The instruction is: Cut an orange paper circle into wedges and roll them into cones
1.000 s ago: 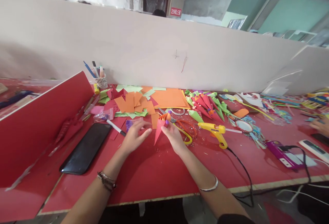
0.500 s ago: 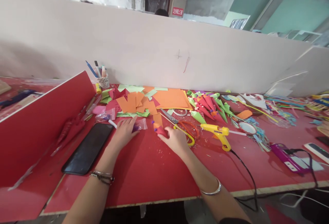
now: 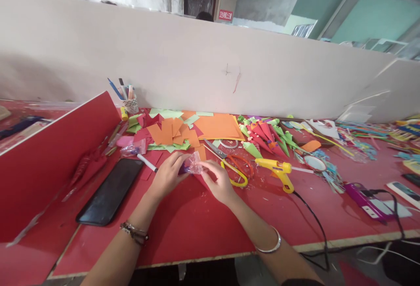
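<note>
Red paper cone (image 3: pixel 201 181) is partly hidden by the bare right hand (image 3: pixel 216 183); whether it is gripped cannot be told. Small crinkled clear-plastic bag (image 3: pixel 194 162), contents apparently purple, is held between the hands: one end clasped by the bare left hand's (image 3: pixel 169 174) fingers, the other pinched by right fingertips. Glossy red tabletop (image 3: pixel 193 229) is backed by a pale partition (image 3: pixel 183 67).

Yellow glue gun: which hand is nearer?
Right. The right hand is left of the glue gun, not touching it; the left hand is farther left, at the clear plastic bag.
</note>
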A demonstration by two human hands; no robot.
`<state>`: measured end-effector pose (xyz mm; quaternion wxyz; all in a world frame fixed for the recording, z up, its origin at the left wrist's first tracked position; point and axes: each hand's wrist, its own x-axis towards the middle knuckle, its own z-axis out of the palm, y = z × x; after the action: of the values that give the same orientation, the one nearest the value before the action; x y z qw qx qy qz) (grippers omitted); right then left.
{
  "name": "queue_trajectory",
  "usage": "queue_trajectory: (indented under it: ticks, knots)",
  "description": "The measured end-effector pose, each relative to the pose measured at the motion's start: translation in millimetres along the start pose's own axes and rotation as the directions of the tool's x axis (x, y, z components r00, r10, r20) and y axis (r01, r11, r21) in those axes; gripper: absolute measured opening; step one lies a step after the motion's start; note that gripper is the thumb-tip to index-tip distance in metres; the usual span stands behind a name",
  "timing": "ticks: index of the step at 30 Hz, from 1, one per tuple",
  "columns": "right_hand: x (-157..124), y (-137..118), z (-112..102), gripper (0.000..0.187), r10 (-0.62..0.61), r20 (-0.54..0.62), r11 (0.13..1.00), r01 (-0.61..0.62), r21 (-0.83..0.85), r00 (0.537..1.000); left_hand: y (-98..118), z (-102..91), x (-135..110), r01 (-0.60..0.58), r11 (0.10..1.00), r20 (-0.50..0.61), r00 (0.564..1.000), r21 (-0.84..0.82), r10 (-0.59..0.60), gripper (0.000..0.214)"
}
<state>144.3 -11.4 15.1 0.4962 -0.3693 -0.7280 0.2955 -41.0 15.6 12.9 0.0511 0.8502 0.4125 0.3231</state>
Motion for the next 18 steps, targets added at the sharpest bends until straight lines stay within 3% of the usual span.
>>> queue_trajectory:
  ticks: [3, 8, 14, 18]
  knots:
    - [-2, 2, 2, 0.032, 0.051, -0.035, 0.998, -0.05, 0.05, 0.998, 3, 0.7, 0, -0.002, 1.0, -0.023, 1.0, 0.027, 0.003, 0.035]
    - [-1, 1, 1, 0.022, -0.009, -0.026, 1.0, 0.009, 0.018, 1.0, 8, 1.7, 1, 0.003, 0.994, -0.019, 1.0, 0.105, -0.001, 0.034]
    - [-1, -7, 1, 0.024, -0.052, 0.111, 0.997, 0.058, -0.051, 0.992, 9, 5.1, 1, -0.04, 0.978, -0.003, 0.999, 0.203, 0.041, 0.033]
    - [-3, -10, 3, 0.026, 0.008, 0.22, 0.994, 0.016, -0.108, 0.975, 11, 8.0, 2, -0.127, 0.975, 0.025, 0.992, 0.184, 0.124, 0.034]
